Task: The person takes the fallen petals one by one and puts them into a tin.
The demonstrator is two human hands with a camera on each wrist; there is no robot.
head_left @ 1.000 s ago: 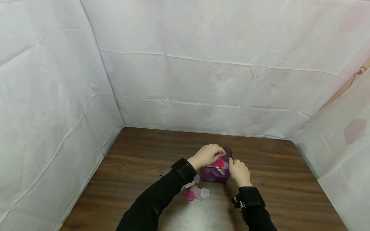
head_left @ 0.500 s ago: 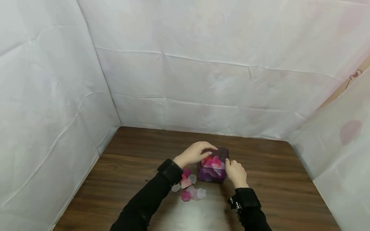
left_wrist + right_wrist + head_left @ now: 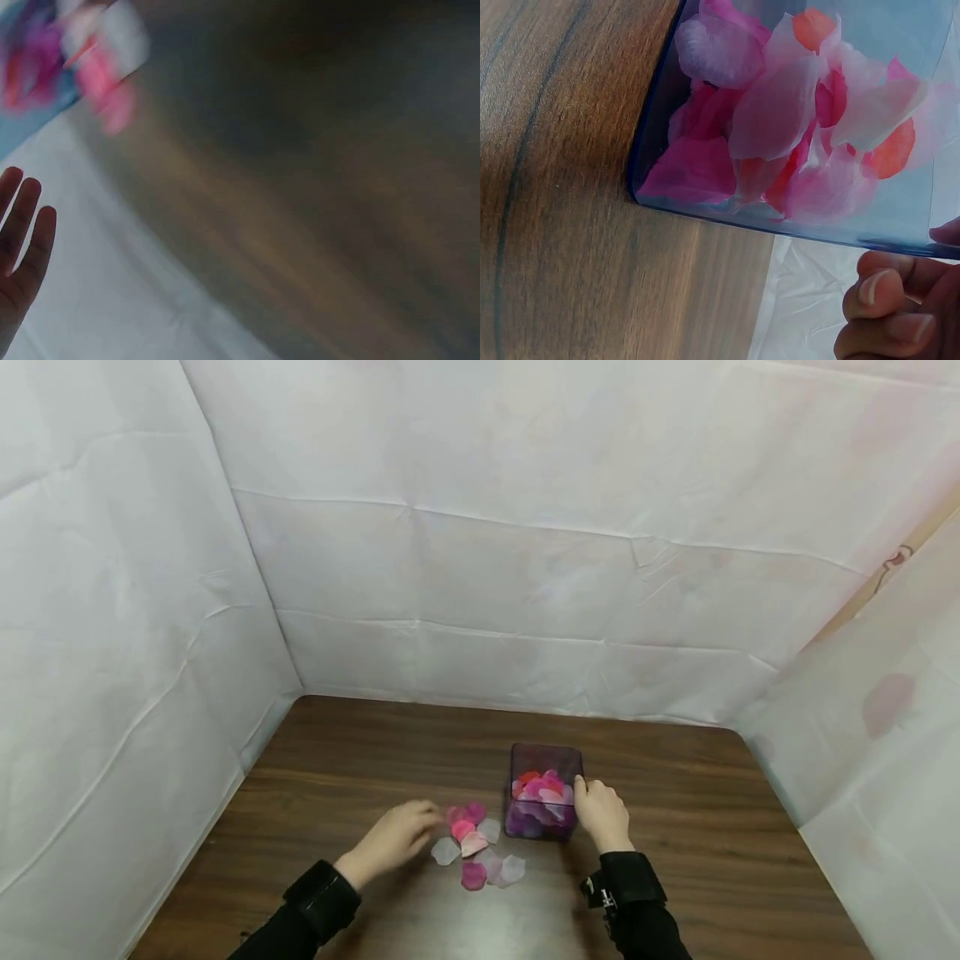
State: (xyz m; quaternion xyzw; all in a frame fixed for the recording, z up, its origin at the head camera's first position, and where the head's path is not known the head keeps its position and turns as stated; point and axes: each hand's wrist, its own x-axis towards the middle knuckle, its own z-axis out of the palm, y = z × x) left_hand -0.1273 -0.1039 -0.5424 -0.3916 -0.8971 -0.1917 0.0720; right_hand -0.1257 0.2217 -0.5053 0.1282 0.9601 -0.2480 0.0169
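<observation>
A see-through purple plastic box (image 3: pixel 547 757) stands on the table, holding pink, red and whitish artificial flower petals (image 3: pixel 776 112). My right hand (image 3: pixel 602 814) pinches its right rim, thumb over the edge and curled fingers (image 3: pixel 885 292) against the outside. To the box's left lies a loose cluster of petals (image 3: pixel 473 843) in magenta, pink and white. Beside that cluster, at its left edge, is my left hand (image 3: pixel 392 841), its fingertips blurred. Straight, spread fingers (image 3: pixel 37 244) with nothing between them show in the left wrist view.
The brown wood-grain table (image 3: pixel 360 752) has rounded far corners. White sheeting (image 3: pixel 480 568) hangs behind it and on both sides. A black band (image 3: pixel 322 902) circles the left wrist, and another band (image 3: pixel 633 877) the right.
My left hand has left the box and moved left and toward me, to the loose petals, uncovering the box's opening. My right hand still grips the rim.
</observation>
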